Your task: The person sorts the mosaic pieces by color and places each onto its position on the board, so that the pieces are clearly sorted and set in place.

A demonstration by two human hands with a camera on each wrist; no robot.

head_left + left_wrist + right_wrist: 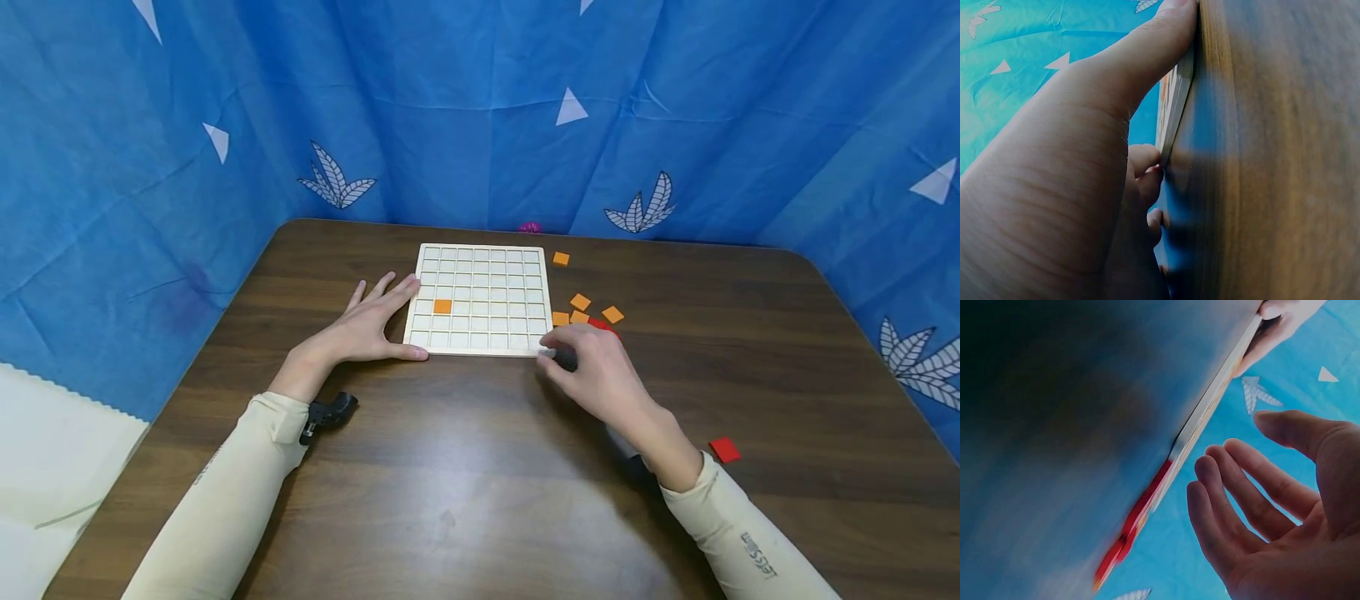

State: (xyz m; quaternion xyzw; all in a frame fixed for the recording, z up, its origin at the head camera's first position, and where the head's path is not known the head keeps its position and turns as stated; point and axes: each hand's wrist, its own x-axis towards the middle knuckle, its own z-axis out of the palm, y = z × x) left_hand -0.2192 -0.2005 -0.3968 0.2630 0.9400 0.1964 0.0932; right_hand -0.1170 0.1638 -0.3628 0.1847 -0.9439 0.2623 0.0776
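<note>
We see a white gridded board (482,293) lying flat on a brown wooden table (450,483), towards the table's far edge. Filling it looks barely begun to us: one orange square tile (442,307) sits in a cell, second column from the board's left edge, third row from its near edge. Every other cell we can make out is bare, so nearly all the grid is left.

The remaining tiles lie loose on the table. One orange tile (561,259) is just beside the board's far right corner. More orange tiles (581,302) gather beside the right edge, towards the near right corner, with red tiles (597,322) among them; the right hand partly hides these, so we cannot count them. A separate red tile (725,450) lies well apart, out towards the table's right edge, beside the right forearm.

The left hand (365,327) is spread wide, fingers against the board's left edge and thumb along its near edge by the near left corner; we judge that it steadies the board. The right hand (600,371) is at the near right corner, fingers loosely bent, thumb apart, with nothing visible in its grasp. We cannot tell whether its fingertips touch the board.
</note>
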